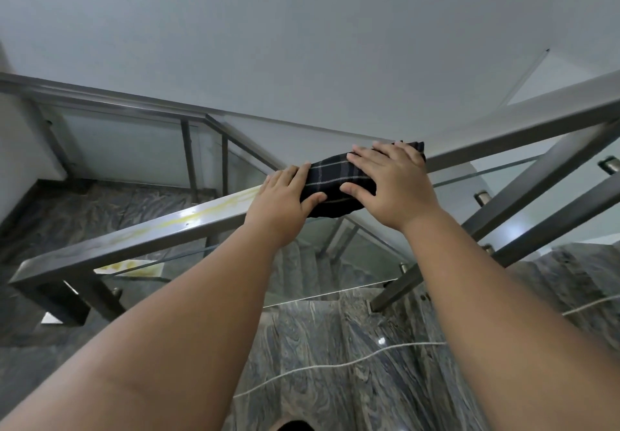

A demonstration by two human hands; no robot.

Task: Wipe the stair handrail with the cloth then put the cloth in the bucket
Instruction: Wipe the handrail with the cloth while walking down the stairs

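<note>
Both forearms reach out, left hand (285,201) and right hand (392,179) pressing the cloth (335,179) flat-palmed, no closed grip, onto the yellow-stained handrail (161,229).

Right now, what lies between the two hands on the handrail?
In the head view, the dark plaid cloth lies between the left hand and right hand, draped over the handrail; both hands press on its ends.
</note>
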